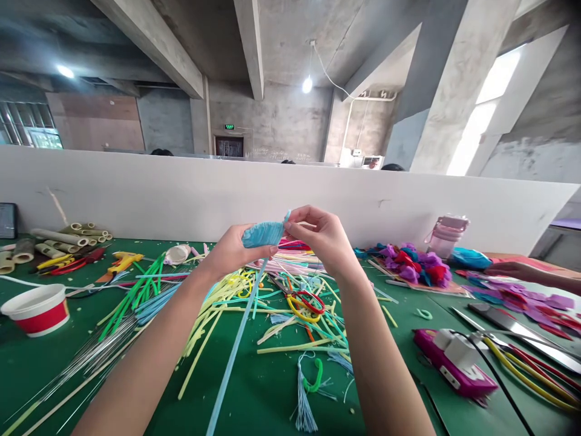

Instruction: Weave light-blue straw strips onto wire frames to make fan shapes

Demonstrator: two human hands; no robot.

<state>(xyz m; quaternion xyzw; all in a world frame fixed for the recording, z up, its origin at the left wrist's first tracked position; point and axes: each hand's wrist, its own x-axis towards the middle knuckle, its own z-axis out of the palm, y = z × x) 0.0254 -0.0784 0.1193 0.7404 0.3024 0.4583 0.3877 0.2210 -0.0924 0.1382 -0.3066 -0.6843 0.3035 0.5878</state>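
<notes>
Above the middle of the table, my left hand (232,253) grips a light blue piece (263,235) made of pipe cleaners laid side by side, thumb below and fingers behind. A long blue pipe cleaner (236,345) hangs from it down toward me. At the piece's right end, my right hand (320,233) pinches a short blue tip between thumb and forefinger. Below the hands lie loose yellow and green pipe cleaners (204,330) and scissors (305,304) with red and yellow handles. Nearer me are a blue tassel (305,399) and a curled green pipe cleaner (314,376).
On the left stand a paper cup (39,310), a yellow glue gun (123,263) and bamboo tubes (61,239). A purple power strip (454,366), felt pieces (413,264) and a pink bottle (447,236) are right. Another person's arm (535,272) reaches in there. A white partition (204,188) rises behind.
</notes>
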